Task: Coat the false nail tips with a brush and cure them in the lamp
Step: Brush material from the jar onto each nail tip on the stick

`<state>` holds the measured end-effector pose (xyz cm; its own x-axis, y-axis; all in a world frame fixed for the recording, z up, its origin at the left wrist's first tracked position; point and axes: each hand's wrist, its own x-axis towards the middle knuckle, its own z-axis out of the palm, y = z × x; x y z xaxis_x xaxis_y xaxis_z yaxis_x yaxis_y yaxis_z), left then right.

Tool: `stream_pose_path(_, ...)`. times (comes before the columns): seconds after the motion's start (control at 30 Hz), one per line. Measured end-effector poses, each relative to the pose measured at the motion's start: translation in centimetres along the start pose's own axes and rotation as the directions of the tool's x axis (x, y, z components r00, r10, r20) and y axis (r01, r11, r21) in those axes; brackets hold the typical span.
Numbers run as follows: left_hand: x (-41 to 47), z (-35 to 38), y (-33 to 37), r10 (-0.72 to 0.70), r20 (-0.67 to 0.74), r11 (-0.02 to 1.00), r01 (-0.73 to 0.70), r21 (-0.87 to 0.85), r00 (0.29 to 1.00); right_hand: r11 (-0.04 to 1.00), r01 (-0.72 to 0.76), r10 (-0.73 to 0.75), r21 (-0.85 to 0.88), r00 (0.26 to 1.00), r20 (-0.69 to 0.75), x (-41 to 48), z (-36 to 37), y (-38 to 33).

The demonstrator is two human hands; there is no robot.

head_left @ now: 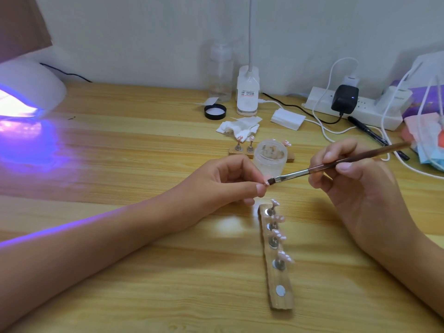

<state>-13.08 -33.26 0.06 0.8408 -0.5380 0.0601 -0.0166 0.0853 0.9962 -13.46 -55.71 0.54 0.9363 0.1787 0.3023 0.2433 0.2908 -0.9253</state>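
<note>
Coating seems to be in hand: the left hand (pixel 223 181) is pinching a small pale pink false nail tip (pixel 266 182) between thumb and forefinger; the right hand (pixel 355 186) is gripping a slim brown-handled brush (pixel 336 162), bristles touching the tip; a long wooden holder strip (pixel 276 255) is lying just below the fingers; curing is probably calling for a carry across open tabletop to the glowing white dome lamp (pixel 28 90), far left of them.

With the jar (pixel 270 153) on the table (pixel 144 145) as landmark, the long holder strip (pixel 278 278) lies in front of it, a smaller holder (pixel 240 152) just left of it, the bottle (pixel 247 92) and loose lid (pixel 215 112) behind it, the lamp (pixel 28 85) far to its left, and the power strip (pixel 370 111) behind it to the right.
</note>
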Motion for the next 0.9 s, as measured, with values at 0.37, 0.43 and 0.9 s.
stream_pose_path(0.37,0.0,0.0,0.0,0.003,-0.011,1.000,-0.003,0.007,1.000,0.999,0.005,-0.007,-0.051,0.999,-0.054,0.0,-0.3,0.2)
stream_pose_path(0.43,0.0,0.1,0.1,0.000,-0.013,1.000,0.000,0.001,1.000,0.999,-0.001,-0.003,-0.052,0.997,-0.082,0.1,-0.4,0.3)
stream_pose_path(0.9,-2.8,2.8,1.1,0.409,0.271,0.722,-0.491,0.488,0.871,0.997,-0.054,0.064,0.056,0.974,-0.216,0.7,-1.0,0.3)
